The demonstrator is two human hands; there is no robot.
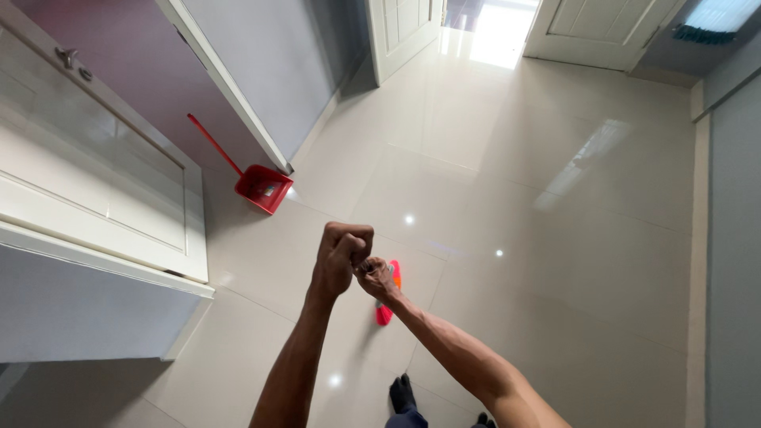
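Note:
Both of my arms reach out over a glossy tiled floor (555, 238). My left hand (342, 252) is a closed fist around the top of a broom handle, which points almost straight at the camera and is mostly hidden. Just below and to the right, my right hand (375, 277) grips the same handle. The broom's red-orange head (388, 307) rests on the floor beneath my hands, partly covered by the right wrist. A red long-handled dustpan (264, 189) stands on the floor to the upper left, apart from the broom.
An open white door (103, 182) with a metal latch fills the left side, and a white door frame (226, 83) slants behind the dustpan. Two more white doors (594, 28) flank a bright opening at the far end. A grey wall (733, 261) runs along the right. My feet (403, 394) show at the bottom.

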